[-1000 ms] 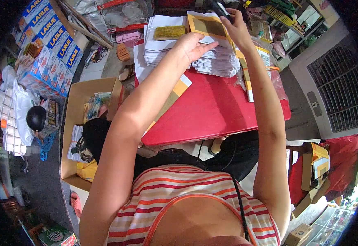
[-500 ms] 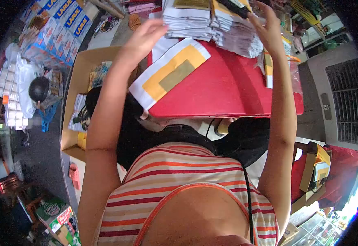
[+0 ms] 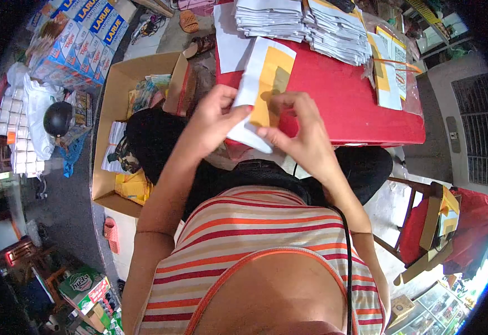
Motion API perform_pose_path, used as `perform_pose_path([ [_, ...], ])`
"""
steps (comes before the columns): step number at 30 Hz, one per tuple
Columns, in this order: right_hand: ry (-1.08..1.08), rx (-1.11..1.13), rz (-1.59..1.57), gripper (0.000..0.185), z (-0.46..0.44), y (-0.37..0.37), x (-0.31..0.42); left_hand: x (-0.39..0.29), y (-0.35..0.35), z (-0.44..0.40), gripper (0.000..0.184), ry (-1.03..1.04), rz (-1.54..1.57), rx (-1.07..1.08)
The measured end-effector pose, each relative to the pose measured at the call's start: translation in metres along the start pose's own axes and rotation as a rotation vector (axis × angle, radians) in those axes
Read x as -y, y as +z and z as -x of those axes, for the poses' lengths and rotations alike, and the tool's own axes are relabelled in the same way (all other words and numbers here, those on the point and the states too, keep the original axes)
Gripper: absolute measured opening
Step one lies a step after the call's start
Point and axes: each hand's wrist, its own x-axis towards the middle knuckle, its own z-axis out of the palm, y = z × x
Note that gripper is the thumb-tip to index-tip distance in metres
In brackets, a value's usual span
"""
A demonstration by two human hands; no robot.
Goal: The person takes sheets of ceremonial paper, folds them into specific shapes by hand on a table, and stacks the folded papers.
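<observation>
A white paper sheet with a yellow panel and an olive-gold rectangle (image 3: 265, 103) is tilted and bent over the near edge of the red table (image 3: 339, 106). My left hand (image 3: 216, 120) pinches its left edge between thumb and fingers. At its right side my right hand (image 3: 305, 128) has curled fingers and a thumb against the paper's lower part. Beyond the hands, a stack of folded white papers (image 3: 269, 19) stands next to a second stack (image 3: 339, 33). A plain white sheet (image 3: 230, 42) lies at the table's left edge.
Papers with yellow panels (image 3: 388, 78) lie in clear plastic at the table's right side. An open cardboard box (image 3: 107, 95) with papers stands to the left. Another carton (image 3: 436, 223) sits on a chair at right. Beer cartons (image 3: 82, 47) are piled at far left.
Both hands have come down from beside the paper stacks to the yellow-panelled sheet and taken hold of it. The sheet has turned more upright and bent.
</observation>
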Motion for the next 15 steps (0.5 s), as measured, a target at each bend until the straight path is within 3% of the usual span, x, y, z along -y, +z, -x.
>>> perform_pose_path([
  [4,0.058,-0.034,0.051,0.064,0.014,0.005,-0.008,0.007,0.034,-0.002,0.031,-0.182,0.380,0.032],
  [7,0.113,-0.067,0.009,0.063,0.021,-0.002,-0.017,-0.013,0.045,0.001,0.032,-0.306,0.545,0.110],
  [10,0.094,-0.096,-0.026,0.058,0.028,-0.005,-0.021,-0.007,0.045,-0.003,0.032,-0.299,0.570,0.201],
  [13,0.137,-0.146,-0.170,0.047,0.032,-0.002,-0.029,-0.008,0.049,-0.005,0.029,-0.266,0.540,0.176],
  [15,0.325,-0.165,-0.520,0.044,0.034,-0.001,-0.034,-0.009,0.052,-0.005,0.029,-0.245,0.534,0.165],
])
